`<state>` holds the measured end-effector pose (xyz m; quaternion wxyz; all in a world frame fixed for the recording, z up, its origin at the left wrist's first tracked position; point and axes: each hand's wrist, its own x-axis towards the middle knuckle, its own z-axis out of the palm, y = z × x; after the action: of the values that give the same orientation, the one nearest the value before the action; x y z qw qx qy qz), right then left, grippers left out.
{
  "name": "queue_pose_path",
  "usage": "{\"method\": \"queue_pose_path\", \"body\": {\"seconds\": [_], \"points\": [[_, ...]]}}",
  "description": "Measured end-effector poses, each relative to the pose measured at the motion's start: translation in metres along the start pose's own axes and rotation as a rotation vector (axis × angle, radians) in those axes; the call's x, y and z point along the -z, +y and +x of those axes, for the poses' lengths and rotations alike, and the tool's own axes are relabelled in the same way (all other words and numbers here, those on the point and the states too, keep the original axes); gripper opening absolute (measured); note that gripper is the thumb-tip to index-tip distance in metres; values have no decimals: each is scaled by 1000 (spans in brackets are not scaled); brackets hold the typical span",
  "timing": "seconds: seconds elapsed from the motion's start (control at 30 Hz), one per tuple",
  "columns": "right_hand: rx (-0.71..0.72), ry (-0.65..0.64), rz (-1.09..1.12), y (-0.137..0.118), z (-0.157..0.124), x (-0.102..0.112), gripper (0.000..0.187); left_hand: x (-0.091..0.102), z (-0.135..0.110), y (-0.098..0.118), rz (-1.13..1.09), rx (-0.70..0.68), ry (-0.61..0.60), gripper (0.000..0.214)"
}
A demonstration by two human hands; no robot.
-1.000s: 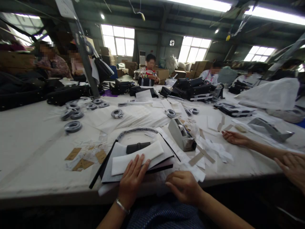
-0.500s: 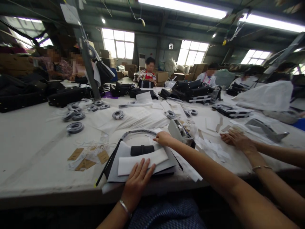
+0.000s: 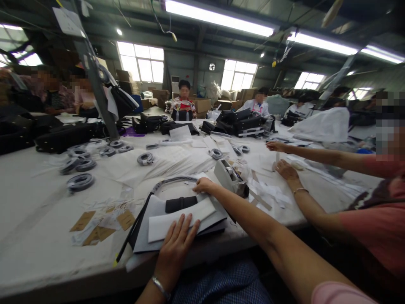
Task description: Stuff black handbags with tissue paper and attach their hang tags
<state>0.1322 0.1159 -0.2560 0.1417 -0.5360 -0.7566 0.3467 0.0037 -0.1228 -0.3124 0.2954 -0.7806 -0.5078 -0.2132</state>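
A dark handbag (image 3: 220, 222) lies flat at the table's front edge, largely covered by a light grey sheet (image 3: 143, 236). A black flap tab (image 3: 181, 204) shows on it, and below that a folded white padding strip (image 3: 158, 230) lies aslant. My left hand (image 3: 175, 242) rests flat on this strip with its fingers stretched out. The bag's wrapped, arched handle (image 3: 169, 181) points away from me. My right hand (image 3: 205, 185) is closed around the handle's right end; its fingertips are partly hidden.
Right of my hand stands a grey tape dispenser (image 3: 228, 175). Brown tags (image 3: 100, 233) lie at left, near coiled wrapped handles (image 3: 80, 182). A co-worker's hands (image 3: 286, 169) are busy at right among white strips. Black bags (image 3: 247, 122) and a post (image 3: 103, 93) stand farther back.
The view has swung right, so the bag sits slightly farther left. My hands keep their places on it. The co-worker's hands have separated, one reaching farther across the table.
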Motion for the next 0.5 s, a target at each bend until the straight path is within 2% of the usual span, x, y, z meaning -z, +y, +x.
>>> {"method": "queue_pose_path", "body": {"seconds": [0.17,0.37,0.5], "points": [[29,27,203,7,-12,2,25,-3,-1,-5,35,-27,-11,57],[197,-7,426,16,-47,21,53,0,2,-7,26,-23,-62,55],[315,-59,419,22,-78,31,38,-5,7,-12,-13,4,-65,55]]}}
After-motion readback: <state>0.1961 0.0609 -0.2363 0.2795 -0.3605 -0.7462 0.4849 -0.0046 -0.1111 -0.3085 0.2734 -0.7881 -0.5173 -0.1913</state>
